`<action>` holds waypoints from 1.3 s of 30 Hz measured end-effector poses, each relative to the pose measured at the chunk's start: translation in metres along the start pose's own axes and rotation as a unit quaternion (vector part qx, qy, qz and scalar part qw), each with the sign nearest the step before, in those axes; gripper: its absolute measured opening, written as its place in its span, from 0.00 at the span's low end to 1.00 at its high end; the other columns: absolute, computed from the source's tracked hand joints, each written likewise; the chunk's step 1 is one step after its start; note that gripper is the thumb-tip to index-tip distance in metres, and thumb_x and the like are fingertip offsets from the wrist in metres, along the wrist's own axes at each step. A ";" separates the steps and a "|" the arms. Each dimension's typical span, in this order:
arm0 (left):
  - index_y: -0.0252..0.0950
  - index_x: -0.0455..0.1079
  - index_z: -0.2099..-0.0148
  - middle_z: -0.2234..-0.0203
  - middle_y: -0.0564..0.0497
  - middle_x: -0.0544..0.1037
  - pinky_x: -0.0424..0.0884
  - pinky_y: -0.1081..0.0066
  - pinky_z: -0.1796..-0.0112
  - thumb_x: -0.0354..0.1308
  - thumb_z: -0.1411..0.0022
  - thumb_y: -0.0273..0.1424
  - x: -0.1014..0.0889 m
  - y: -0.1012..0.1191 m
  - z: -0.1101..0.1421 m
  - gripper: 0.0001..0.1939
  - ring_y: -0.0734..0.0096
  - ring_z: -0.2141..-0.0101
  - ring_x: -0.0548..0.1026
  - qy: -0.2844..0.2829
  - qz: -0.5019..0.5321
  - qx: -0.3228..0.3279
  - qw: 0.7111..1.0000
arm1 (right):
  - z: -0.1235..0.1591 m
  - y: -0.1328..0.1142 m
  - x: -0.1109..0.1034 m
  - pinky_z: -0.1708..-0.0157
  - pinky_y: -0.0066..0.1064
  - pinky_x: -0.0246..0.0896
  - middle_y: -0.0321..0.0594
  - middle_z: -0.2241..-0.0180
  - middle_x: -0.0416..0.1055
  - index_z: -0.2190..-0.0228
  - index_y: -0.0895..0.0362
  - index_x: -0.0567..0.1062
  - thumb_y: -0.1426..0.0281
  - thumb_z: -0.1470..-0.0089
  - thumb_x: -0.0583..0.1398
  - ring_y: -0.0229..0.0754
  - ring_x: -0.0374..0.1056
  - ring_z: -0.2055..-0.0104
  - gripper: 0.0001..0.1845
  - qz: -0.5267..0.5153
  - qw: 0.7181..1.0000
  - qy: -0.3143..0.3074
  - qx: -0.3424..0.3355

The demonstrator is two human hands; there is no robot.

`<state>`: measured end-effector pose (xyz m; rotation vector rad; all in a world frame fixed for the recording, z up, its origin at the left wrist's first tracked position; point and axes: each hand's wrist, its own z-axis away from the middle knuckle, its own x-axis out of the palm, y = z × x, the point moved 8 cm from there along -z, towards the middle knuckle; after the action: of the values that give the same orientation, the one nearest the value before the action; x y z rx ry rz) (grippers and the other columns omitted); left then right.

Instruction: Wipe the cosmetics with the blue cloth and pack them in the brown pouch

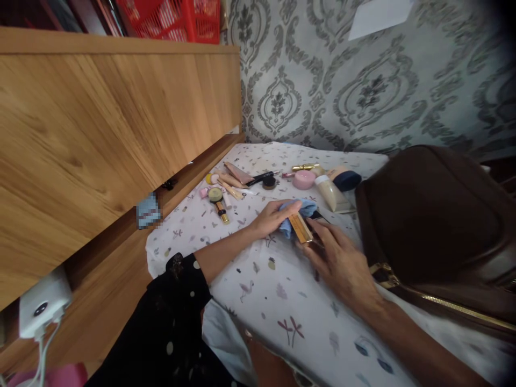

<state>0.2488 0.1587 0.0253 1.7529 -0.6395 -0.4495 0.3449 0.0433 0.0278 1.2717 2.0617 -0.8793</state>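
Observation:
My left hand [272, 217] is closed on a blue cloth [309, 206] and a gold-orange rectangular case [300, 228], its thumb along the top end. Around the lower end of the same case curl the fingers of my right hand [341, 260]. Something dark shows beside the right fingertips, too small to name. Both hands are above a white printed cloth cover [258, 301]. Just beyond them lie a pink round jar [303, 179], a cream-coloured tube [329, 192] and a dark-capped bottle [345, 178]. A small black pot [269, 183] sits further left.
Left of my hands lie a round green-topped pot [215, 194], a gold-and-black tube [221, 212] and several brushes [231, 183]. A brown bag [431, 215] stands at the right. A wooden cabinet [121, 118] borders the left, with a white charger [44, 306] below.

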 end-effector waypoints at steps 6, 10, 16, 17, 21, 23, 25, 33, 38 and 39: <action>0.33 0.70 0.67 0.76 0.56 0.68 0.61 0.74 0.70 0.60 0.42 0.55 -0.002 0.000 0.002 0.27 0.77 0.74 0.64 0.005 -0.019 0.006 1.000 | 0.001 0.002 -0.003 0.61 0.41 0.73 0.50 0.53 0.71 0.44 0.55 0.70 0.56 0.37 0.56 0.51 0.73 0.57 0.25 -0.014 1.000 0.020 0.014; 0.34 0.66 0.70 0.78 0.57 0.63 0.57 0.74 0.73 0.60 0.41 0.52 -0.007 0.003 0.003 0.24 0.78 0.75 0.60 0.038 -0.054 0.018 0.998 | 0.001 0.005 -0.002 0.64 0.39 0.72 0.49 0.55 0.71 0.45 0.55 0.71 0.61 0.39 0.57 0.49 0.73 0.61 0.23 -0.019 0.999 0.019 0.021; 0.36 0.65 0.70 0.78 0.57 0.63 0.58 0.74 0.73 0.60 0.40 0.48 -0.017 0.001 0.003 0.20 0.77 0.75 0.61 0.099 -0.109 0.031 0.989 | 0.001 0.006 -0.003 0.62 0.38 0.71 0.45 0.57 0.72 0.47 0.53 0.72 0.68 0.42 0.57 0.48 0.72 0.61 0.21 -0.037 0.998 0.018 0.037; 0.36 0.65 0.70 0.78 0.57 0.63 0.59 0.74 0.72 0.59 0.39 0.48 -0.017 0.002 0.003 0.20 0.77 0.75 0.62 0.100 -0.120 0.034 0.987 | 0.001 0.006 -0.004 0.63 0.38 0.71 0.45 0.58 0.72 0.48 0.53 0.72 0.68 0.42 0.57 0.48 0.72 0.62 0.20 -0.038 0.998 0.021 0.042; 0.36 0.67 0.66 0.74 0.55 0.68 0.65 0.73 0.67 0.55 0.35 0.49 -0.008 0.013 0.006 0.20 0.73 0.71 0.67 0.076 -0.149 0.053 0.984 | 0.000 0.006 -0.005 0.67 0.35 0.68 0.45 0.62 0.69 0.51 0.56 0.73 0.71 0.43 0.56 0.46 0.70 0.66 0.18 -0.041 0.997 0.024 0.060; 0.36 0.69 0.58 0.68 0.52 0.73 0.69 0.69 0.61 0.55 0.35 0.51 0.000 0.019 0.010 0.21 0.69 0.65 0.71 0.046 -0.144 0.061 0.987 | -0.001 0.007 -0.006 0.68 0.35 0.68 0.45 0.63 0.68 0.53 0.56 0.73 0.73 0.44 0.55 0.45 0.68 0.67 0.17 -0.041 0.996 0.022 0.073; 0.37 0.67 0.47 0.57 0.46 0.74 0.69 0.64 0.52 0.56 0.38 0.54 0.010 0.026 0.014 0.29 0.62 0.55 0.73 0.003 -0.135 0.077 0.988 | -0.002 0.008 -0.007 0.67 0.35 0.68 0.45 0.62 0.68 0.53 0.57 0.72 0.74 0.44 0.55 0.44 0.67 0.68 0.16 -0.042 0.995 0.015 0.085; 0.41 0.63 0.39 0.43 0.42 0.67 0.60 0.56 0.39 0.63 0.42 0.48 0.020 0.030 0.018 0.33 0.53 0.41 0.65 -0.014 -0.238 0.090 0.967 | -0.002 0.006 -0.009 0.61 0.37 0.69 0.45 0.59 0.68 0.53 0.55 0.70 0.74 0.42 0.58 0.45 0.67 0.62 0.15 -0.043 0.992 -0.013 0.115; 0.39 0.68 0.42 0.45 0.43 0.71 0.62 0.57 0.40 0.60 0.38 0.44 0.021 0.035 0.018 0.26 0.55 0.43 0.69 0.005 -0.268 0.083 0.960 | -0.002 0.008 -0.008 0.56 0.39 0.69 0.45 0.56 0.68 0.48 0.55 0.69 0.78 0.45 0.60 0.47 0.68 0.56 0.23 -0.040 0.993 -0.015 0.110; 0.39 0.68 0.42 0.45 0.43 0.72 0.62 0.57 0.40 0.59 0.38 0.44 0.021 0.037 0.018 0.25 0.55 0.43 0.69 0.010 -0.267 0.084 0.960 | -0.002 0.008 -0.008 0.55 0.39 0.69 0.46 0.56 0.68 0.47 0.56 0.69 0.78 0.46 0.60 0.48 0.67 0.55 0.23 -0.037 0.993 -0.014 0.109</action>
<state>0.2471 0.1253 0.0564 2.0886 -0.1797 -0.7618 0.3554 0.0437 0.0330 1.2919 2.0454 -1.1758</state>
